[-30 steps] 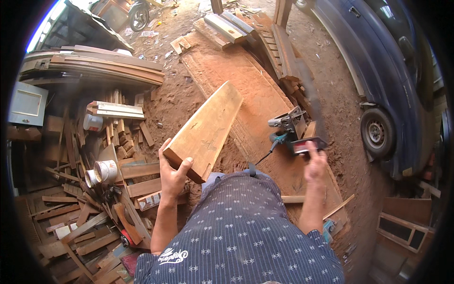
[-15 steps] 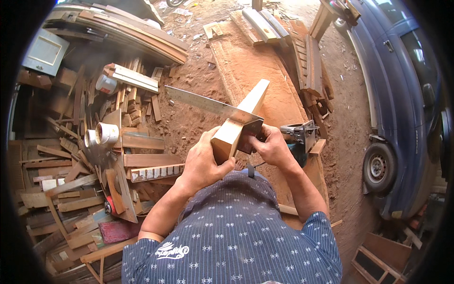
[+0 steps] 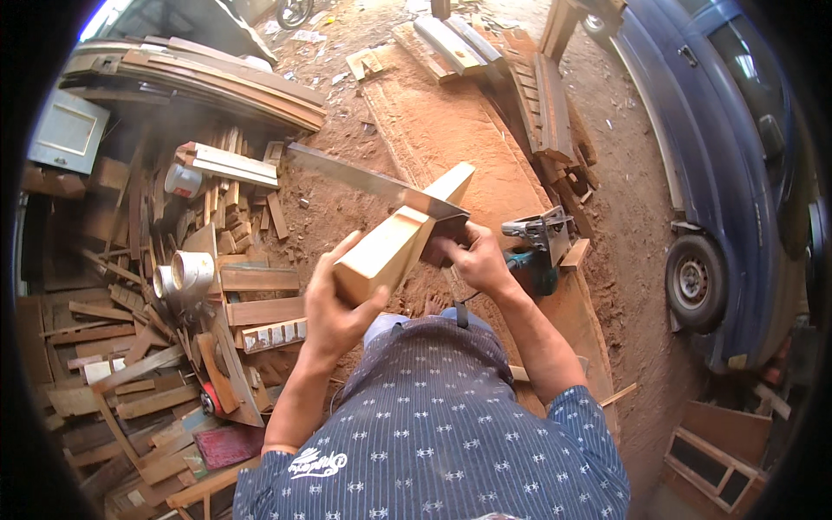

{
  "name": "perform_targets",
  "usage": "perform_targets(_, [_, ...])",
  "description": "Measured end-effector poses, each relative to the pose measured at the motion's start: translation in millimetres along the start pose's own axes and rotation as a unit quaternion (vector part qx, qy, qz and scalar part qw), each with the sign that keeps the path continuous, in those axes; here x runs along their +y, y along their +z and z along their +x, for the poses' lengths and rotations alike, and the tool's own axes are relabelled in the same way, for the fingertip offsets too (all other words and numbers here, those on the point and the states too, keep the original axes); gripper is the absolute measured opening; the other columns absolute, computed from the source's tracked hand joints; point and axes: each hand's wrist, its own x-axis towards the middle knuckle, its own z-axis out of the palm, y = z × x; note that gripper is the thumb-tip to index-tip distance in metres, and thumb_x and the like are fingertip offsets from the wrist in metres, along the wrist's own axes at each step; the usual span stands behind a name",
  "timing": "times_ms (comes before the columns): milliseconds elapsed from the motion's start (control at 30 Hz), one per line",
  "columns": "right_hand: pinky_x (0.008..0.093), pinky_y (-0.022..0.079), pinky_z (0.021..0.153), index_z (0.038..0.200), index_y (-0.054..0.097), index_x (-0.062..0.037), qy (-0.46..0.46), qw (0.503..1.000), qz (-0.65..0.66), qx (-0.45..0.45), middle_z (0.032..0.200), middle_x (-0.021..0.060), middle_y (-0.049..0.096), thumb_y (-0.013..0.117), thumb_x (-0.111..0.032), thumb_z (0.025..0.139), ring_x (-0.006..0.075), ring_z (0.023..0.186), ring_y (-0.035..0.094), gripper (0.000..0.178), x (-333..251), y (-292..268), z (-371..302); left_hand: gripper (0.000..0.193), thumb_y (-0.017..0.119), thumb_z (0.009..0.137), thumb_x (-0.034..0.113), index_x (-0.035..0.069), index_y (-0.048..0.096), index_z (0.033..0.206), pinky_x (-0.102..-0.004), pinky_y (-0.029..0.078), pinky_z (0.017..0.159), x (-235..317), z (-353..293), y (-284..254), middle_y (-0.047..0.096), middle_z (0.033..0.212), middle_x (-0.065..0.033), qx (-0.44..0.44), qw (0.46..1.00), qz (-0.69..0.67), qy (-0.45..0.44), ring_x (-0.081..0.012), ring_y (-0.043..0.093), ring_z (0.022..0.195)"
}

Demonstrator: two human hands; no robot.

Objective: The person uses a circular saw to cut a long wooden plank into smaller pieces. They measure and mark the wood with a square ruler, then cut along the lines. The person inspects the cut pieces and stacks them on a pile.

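Note:
My left hand (image 3: 334,303) wraps round the near end of a pale squared wood block (image 3: 386,243), which slants away to the far right above the bench. A try square lies across the block's upper face, its long metal blade (image 3: 347,178) reaching out to the far left. My right hand (image 3: 481,260) grips the square's dark stock (image 3: 446,230) against the block's right side. Some fingertips of both hands are hidden behind the wood and the stock.
A sawdust-covered plank (image 3: 451,113) runs ahead of me. On it, right of my right hand, rests a teal power saw (image 3: 537,260). Scrap wood (image 3: 147,364) and white buckets (image 3: 192,270) fill the left. A blue vehicle (image 3: 693,147) stands at right.
The block's near end has moved left and toward me with my left hand, so more of it shows on my side of the blade. My right hand and the try square have shifted slightly left.

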Motion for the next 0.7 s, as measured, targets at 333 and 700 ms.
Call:
perform_targets(333, [0.0334, 0.059, 0.070, 0.111, 0.067, -0.0003, 0.099, 0.993, -0.001, 0.064, 0.095, 0.0066, 0.073, 0.068, -0.012, 0.094, 0.0158, 0.083, 0.069, 0.020, 147, -43, 65, 0.068, 0.077, 0.072, 0.019, 0.002, 0.055, 0.134, -0.0373, 0.049, 0.091, 6, -17, -32, 0.062, 0.111, -0.0144, -0.012, 0.999, 0.038, -0.014, -0.0242, 0.062, 0.103])
perform_targets(700, [0.0299, 0.054, 0.073, 0.113, 0.066, 0.0019, 0.129, 0.991, -0.024, 0.027, 0.101, 0.0063, 0.072, 0.067, -0.009, 0.091, 0.0117, 0.085, 0.065, 0.024, 146, -42, 78, 0.070, 0.078, 0.074, 0.022, 0.001, 0.053, 0.136, -0.0378, 0.049, 0.096, 1, -17, -39, 0.063, 0.117, -0.0177, -0.007, 0.999, -0.001, -0.039, -0.0249, 0.062, 0.111])
